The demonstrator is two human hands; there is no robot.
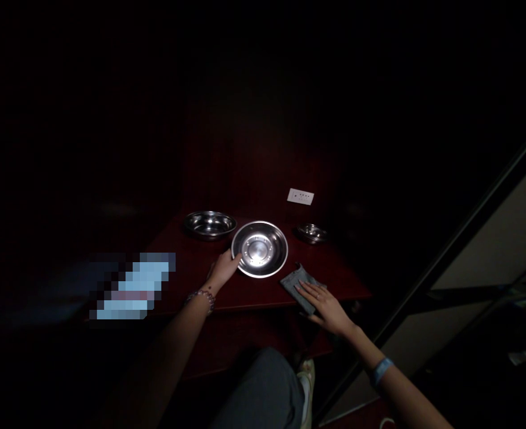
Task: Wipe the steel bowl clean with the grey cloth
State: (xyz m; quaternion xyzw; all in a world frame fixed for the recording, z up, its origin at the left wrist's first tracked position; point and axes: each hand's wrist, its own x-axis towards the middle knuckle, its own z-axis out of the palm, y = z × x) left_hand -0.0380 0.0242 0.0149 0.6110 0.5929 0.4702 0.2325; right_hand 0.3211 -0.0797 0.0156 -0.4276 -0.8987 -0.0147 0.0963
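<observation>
My left hand point(225, 266) grips the rim of a shiny metal bowl point(260, 250), thumb over the edge and fingers hidden beneath. The bowl is tilted so that its inside faces me. To the right, my right hand point(327, 307) lies with outstretched fingers on a folded grey cloth point(299, 281) near the front edge of the dark red table point(245, 298). Behind my left hand stands a second metal bowl point(209, 225). A smaller metal bowl point(311, 233) sits at the back right, beyond the cloth.
A white socket plate point(301, 196) is on the dark red wall behind the table. At the left is a blurred-out bright blue patch point(133, 290). My knee point(263, 387) is below the table edge, and a pale panel with a dark frame slants along the right.
</observation>
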